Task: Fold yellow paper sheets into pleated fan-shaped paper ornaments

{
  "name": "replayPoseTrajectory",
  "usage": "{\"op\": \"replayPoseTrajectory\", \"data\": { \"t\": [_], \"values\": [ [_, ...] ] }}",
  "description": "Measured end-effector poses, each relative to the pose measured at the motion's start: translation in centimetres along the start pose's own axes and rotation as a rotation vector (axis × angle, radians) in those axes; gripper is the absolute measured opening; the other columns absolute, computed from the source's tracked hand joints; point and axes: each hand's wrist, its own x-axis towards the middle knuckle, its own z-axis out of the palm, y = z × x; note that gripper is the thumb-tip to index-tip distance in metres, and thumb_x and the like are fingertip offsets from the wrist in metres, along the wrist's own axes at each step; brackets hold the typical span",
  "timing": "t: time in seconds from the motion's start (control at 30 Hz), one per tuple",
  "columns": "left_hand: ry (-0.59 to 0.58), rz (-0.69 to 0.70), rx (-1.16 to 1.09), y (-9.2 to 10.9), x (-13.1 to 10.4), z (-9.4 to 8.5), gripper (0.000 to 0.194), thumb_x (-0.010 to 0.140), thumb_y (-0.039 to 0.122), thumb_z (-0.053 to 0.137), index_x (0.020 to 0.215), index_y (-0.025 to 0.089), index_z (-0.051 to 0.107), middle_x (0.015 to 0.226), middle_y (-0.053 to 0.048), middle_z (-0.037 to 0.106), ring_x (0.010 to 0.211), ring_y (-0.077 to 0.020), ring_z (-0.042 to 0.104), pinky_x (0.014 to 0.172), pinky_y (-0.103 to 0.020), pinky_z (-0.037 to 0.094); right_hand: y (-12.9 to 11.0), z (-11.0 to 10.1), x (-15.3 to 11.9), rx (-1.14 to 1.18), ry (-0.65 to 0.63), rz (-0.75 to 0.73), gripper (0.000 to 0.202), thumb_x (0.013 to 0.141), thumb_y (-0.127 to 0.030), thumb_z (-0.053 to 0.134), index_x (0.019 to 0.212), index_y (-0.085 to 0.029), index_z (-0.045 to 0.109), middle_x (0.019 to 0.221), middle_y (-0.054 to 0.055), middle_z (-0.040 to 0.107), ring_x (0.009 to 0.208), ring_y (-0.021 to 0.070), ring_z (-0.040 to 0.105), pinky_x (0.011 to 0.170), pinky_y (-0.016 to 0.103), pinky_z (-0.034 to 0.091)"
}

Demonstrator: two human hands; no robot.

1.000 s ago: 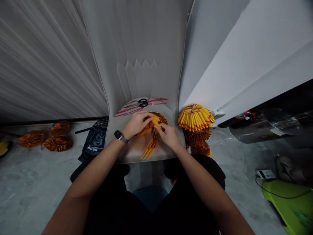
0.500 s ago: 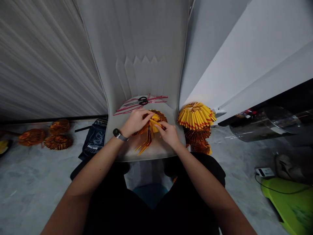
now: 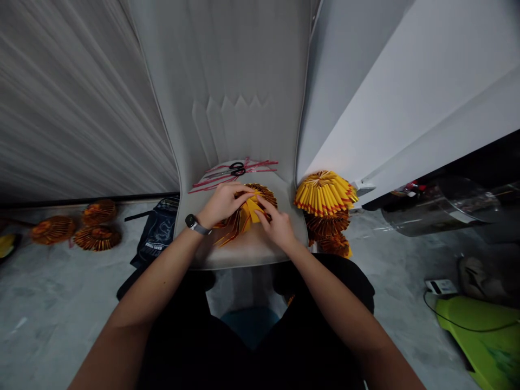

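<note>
A folded yellow-and-gold paper fan piece (image 3: 245, 218) lies on the grey chair seat (image 3: 227, 250), its pleats spread round in a partial circle. My left hand (image 3: 227, 203), with a watch on the wrist, grips the pleats near the centre from the left. From the right, my right hand (image 3: 276, 222) pinches a yellow fold between thumb and fingers. Both hands' fingertips are close together at the top middle of the paper. Behind them on the seat, black-handled scissors (image 3: 236, 168) rest on pink-red strips (image 3: 203, 185).
Pleated paper pieces (image 3: 326, 192) are stacked right of the chair. Several more (image 3: 97, 237) lie on the floor at left, near a dark blue bag (image 3: 156, 230). A clear container (image 3: 439, 208) and a green object (image 3: 481, 325) are at right.
The pleats hanging toward the seat's front edge have swung left and fanned out. My right hand has shifted slightly left, and its fingers have moved on the yellow fold.
</note>
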Motion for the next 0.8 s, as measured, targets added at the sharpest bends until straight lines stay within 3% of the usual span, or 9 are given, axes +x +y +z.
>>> {"op": "replayPoseTrajectory", "data": {
  "t": [0.23, 0.37, 0.5, 0.6, 0.8],
  "values": [
    [-0.065, 0.001, -0.031, -0.5, 0.0, -0.6, 0.026, 0.098, 0.034, 0.057, 0.106, 0.019, 0.077, 0.105, -0.009, 0.078, 0.095, -0.0231, 0.073, 0.087, -0.036, 0.054, -0.1, -0.9, -0.3, 0.043, -0.041, -0.044, 0.033, 0.099, -0.039, 0.059, 0.129, -0.027, 0.063, 0.115, 0.002, 0.077, 0.089, 0.017, 0.077, 0.081, 0.026, 0.059],
    [-0.089, 0.025, -0.013, -0.8, -0.1, -0.8, 0.027, 0.099, 0.035, 0.056, 0.109, 0.019, 0.076, 0.107, -0.009, 0.078, 0.097, -0.0231, 0.073, 0.089, -0.035, 0.054, 0.1, -2.6, -0.1, -0.119, -0.264, -0.123, 0.025, 0.096, -0.035, 0.064, 0.118, -0.026, 0.07, 0.107, 0.003, 0.079, 0.089, 0.0194, 0.076, 0.077, 0.027, 0.055],
    [-0.087, 0.042, 0.011, -0.6, 0.0, -0.7, 0.027, 0.1, 0.033, 0.055, 0.108, 0.019, 0.076, 0.107, -0.008, 0.078, 0.098, -0.0222, 0.072, 0.092, -0.035, 0.054, 0.1, -3.9, 0.3, -0.275, -0.458, -0.223, 0.021, 0.096, -0.027, 0.063, 0.114, -0.029, 0.074, 0.114, 0.002, 0.078, 0.095, 0.0207, 0.074, 0.074, 0.026, 0.05],
    [-0.076, 0.046, 0.018, -0.5, 0.0, -0.6, 0.026, 0.1, 0.033, 0.055, 0.108, 0.019, 0.076, 0.107, -0.008, 0.078, 0.098, -0.0222, 0.072, 0.093, -0.036, 0.054, 0.2, -3.8, 0.5, -0.211, -0.394, -0.183, 0.022, 0.101, -0.035, 0.055, 0.106, -0.027, 0.075, 0.103, 0.003, 0.079, 0.087, 0.0186, 0.073, 0.073, 0.025, 0.046],
    [-0.058, 0.059, 0.057, -0.3, 0.0, -0.4, 0.027, 0.101, 0.031, 0.054, 0.109, 0.017, 0.075, 0.105, -0.009, 0.077, 0.095, -0.0219, 0.072, 0.087, -0.034, 0.054, 0.7, -2.6, 0.8, -0.109, -0.205, 0.036, 0.036, 0.103, -0.046, 0.049, 0.09, -0.022, 0.072, 0.074, 0.003, 0.075, 0.065, 0.0167, 0.068, 0.064, 0.023, 0.039]
  ]
}}
